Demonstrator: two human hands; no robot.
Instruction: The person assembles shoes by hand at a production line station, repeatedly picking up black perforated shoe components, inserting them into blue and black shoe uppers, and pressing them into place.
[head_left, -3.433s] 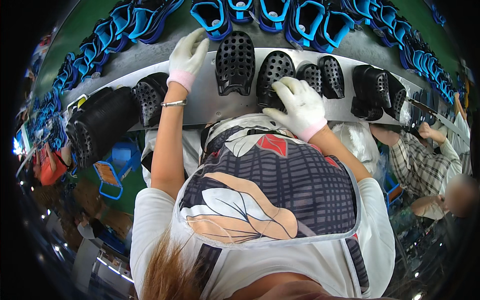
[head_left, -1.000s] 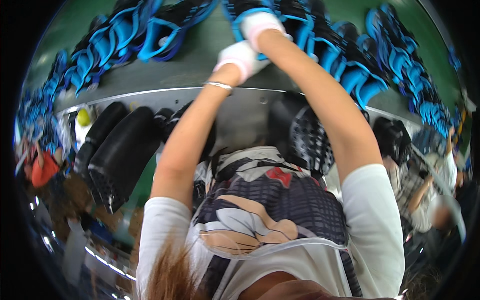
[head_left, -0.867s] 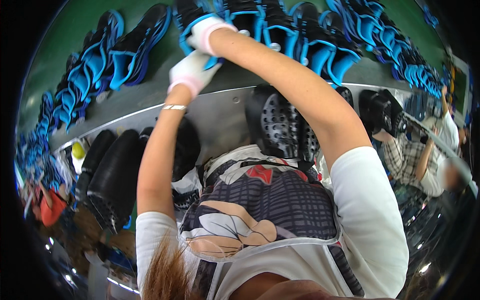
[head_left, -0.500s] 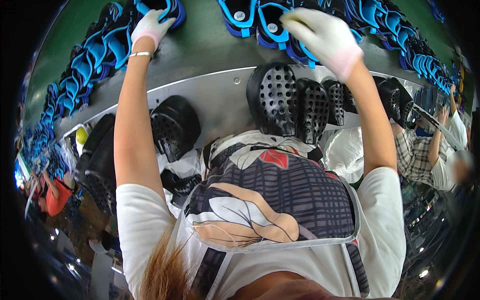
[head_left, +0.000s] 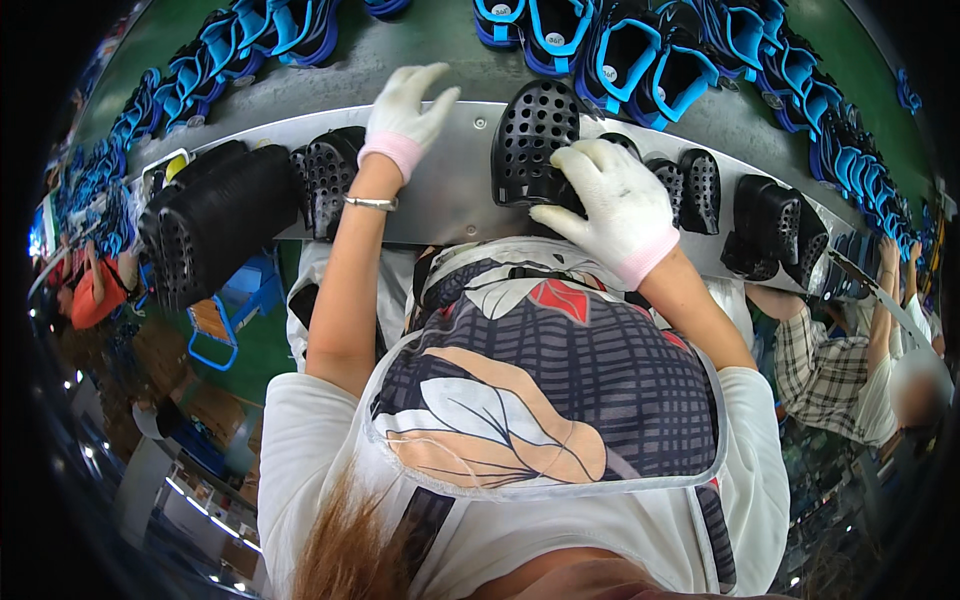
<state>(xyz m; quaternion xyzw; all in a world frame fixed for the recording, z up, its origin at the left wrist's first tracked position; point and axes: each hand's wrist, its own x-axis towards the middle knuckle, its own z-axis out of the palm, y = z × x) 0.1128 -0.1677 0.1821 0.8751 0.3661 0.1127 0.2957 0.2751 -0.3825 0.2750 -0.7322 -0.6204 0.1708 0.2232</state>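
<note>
My right hand [head_left: 615, 205], in a white glove with a pink cuff, bends round the lower right edge of a black perforated plastic shoe insert [head_left: 538, 135]. Its thumb lies along the lower end, and its fingers press near the right side. More perforated inserts [head_left: 700, 190] stand just to the right of this hand, partly hidden by it. My gloved left hand [head_left: 410, 115] hovers over the metal ledge, fingers apart and nothing in them. Close beside its wrist is another black insert [head_left: 328, 180]. Beyond my hands, black shoes with bright blue linings [head_left: 625, 65] stand on the green surface.
A silver metal ledge [head_left: 455, 190] runs across before me. Large black inserts [head_left: 235, 215] crowd its left part, and others [head_left: 770, 230] its right. Rows of shoes curve away at both sides. A blue frame [head_left: 245, 300] stands below left. Co-workers [head_left: 850, 350] are at both sides.
Both hands have drawn back from the shoes toward the ledge. My left hand has let go of a shoe; my right has come down onto the perforated insert. The shoes have shifted in view.
</note>
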